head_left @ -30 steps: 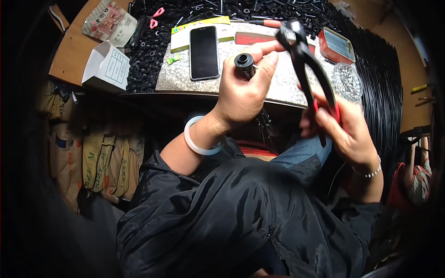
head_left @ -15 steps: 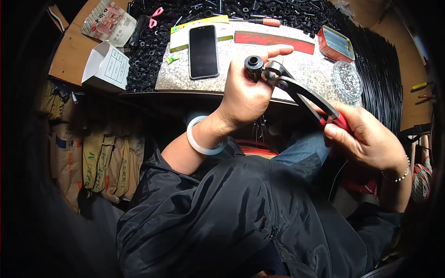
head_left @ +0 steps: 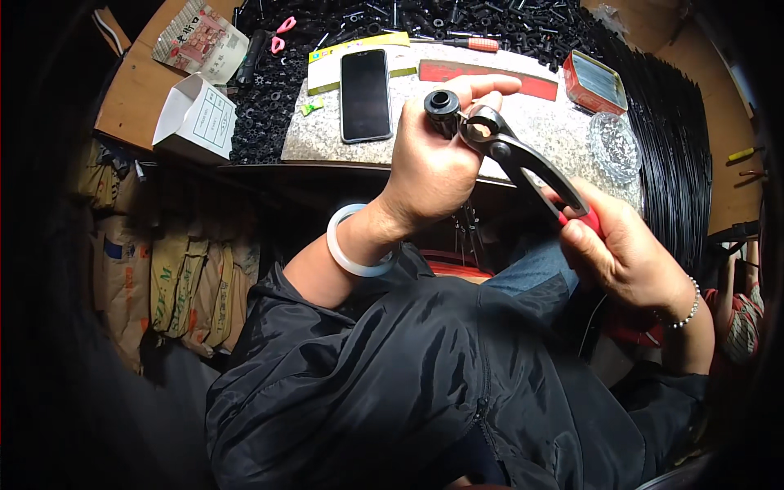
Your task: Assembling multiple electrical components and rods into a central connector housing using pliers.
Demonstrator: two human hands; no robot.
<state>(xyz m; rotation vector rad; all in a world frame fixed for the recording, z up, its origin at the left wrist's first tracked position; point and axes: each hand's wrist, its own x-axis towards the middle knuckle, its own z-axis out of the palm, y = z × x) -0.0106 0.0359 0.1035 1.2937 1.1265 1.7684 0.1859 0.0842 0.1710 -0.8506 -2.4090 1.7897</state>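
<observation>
The right hand (head_left: 625, 249) is closed around the red handles of the pincers (head_left: 501, 151), to the right of the black tube (head_left: 442, 110) and nearer to the body. The pincers' long axis slants from this hand toward the tube; their head is just beside it, touching or not I cannot tell. The left hand (head_left: 437, 167), nearer to the tube, grips it, index finger stretched out. Left of the tube lies the phone (head_left: 365, 96).

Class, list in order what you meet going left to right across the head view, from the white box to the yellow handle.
White box → small green item → phone → black cylindrical part in the left hand → pincers in the right hand → black rods → yellow handle.
</observation>
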